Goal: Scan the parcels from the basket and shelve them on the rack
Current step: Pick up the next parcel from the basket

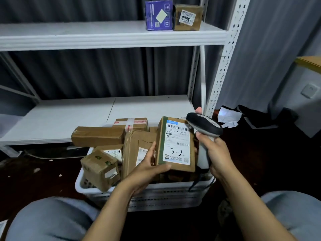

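Note:
My left hand (149, 168) grips a brown cardboard parcel (176, 145) by its lower left corner, holding it upright above the white basket (156, 192). Its white label with barcodes and a handwritten "3-2" faces me. My right hand (216, 153) holds a grey and black barcode scanner (205, 126) by the handle, the scanner head right beside the parcel's top right corner. Several more brown parcels (99, 136) fill the basket. The white rack (111, 34) stands behind it, with a purple box (159, 15) and a brown box (188, 17) on the upper shelf.
The rack's lower shelf (69, 117) lies just behind the basket. A perforated white upright (224, 63) stands at the right. Dark cloth and white paper (243, 117) lie on the floor to the right. My knees in blue jeans (52, 221) frame the bottom.

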`<state>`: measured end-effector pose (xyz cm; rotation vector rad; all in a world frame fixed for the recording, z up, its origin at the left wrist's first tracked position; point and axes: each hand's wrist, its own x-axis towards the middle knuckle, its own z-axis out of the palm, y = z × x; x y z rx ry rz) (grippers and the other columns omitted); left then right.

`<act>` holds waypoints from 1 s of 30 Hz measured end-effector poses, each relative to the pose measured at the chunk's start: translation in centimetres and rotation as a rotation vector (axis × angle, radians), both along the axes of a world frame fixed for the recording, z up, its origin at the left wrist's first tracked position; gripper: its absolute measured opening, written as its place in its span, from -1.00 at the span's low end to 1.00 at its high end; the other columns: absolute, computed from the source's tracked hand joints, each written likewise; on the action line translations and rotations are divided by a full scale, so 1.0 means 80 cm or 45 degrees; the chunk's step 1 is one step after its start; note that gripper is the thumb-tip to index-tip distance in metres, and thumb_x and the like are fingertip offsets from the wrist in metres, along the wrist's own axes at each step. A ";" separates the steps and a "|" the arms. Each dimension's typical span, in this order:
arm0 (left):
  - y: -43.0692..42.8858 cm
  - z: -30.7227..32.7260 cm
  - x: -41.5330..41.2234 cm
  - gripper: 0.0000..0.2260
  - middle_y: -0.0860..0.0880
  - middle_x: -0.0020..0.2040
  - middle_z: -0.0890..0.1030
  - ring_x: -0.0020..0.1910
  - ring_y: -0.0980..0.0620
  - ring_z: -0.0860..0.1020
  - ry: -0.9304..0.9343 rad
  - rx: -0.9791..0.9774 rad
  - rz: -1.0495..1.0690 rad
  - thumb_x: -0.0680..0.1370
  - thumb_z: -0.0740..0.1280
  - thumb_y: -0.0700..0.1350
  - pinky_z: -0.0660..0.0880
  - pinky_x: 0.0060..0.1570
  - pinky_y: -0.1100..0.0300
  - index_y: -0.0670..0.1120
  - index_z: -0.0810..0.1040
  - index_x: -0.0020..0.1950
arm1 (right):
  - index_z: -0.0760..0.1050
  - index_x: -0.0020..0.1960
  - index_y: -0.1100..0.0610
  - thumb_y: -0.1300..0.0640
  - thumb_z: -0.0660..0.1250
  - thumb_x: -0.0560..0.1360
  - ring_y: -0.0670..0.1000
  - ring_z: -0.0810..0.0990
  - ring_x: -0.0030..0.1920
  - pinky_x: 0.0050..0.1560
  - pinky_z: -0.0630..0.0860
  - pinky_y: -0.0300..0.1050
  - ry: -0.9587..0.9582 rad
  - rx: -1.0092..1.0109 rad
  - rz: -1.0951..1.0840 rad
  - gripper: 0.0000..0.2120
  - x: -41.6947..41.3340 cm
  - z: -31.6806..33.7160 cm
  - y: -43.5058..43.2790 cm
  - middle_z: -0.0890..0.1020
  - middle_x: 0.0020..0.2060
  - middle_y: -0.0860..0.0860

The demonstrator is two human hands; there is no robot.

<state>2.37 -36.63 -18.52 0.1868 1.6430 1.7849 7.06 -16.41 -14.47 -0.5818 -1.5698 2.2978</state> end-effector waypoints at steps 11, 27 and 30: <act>0.003 -0.016 -0.009 -0.21 -0.06 0.15 0.62 0.10 -0.04 0.60 0.022 -0.123 0.321 0.43 0.47 -0.32 0.52 0.17 0.00 0.08 0.12 0.49 | 0.55 0.03 0.23 0.24 0.38 0.52 0.04 0.63 -0.32 -0.27 0.62 -0.14 -0.219 0.369 0.217 -0.89 0.002 0.020 0.006 0.64 -0.27 0.12; 0.007 -0.009 -0.013 -0.03 0.04 0.57 0.11 0.52 -0.04 0.13 0.428 -0.319 0.546 0.39 0.52 -0.26 0.18 0.42 0.03 0.08 -0.05 0.58 | 0.47 -0.22 0.20 0.22 0.34 0.53 -0.01 0.41 -0.56 -0.54 0.39 -0.20 -0.312 0.401 0.338 -0.83 0.018 0.060 0.019 0.49 -0.48 0.10; 0.009 -0.005 -0.012 -0.03 0.03 0.57 0.11 0.52 -0.06 0.14 0.423 -0.311 0.539 0.40 0.51 -0.26 0.19 0.42 -0.02 0.08 -0.06 0.58 | 0.47 -0.22 0.19 0.20 0.35 0.53 -0.01 0.42 -0.55 -0.52 0.40 -0.20 -0.313 0.441 0.343 -0.84 0.020 0.062 0.024 0.50 -0.47 0.09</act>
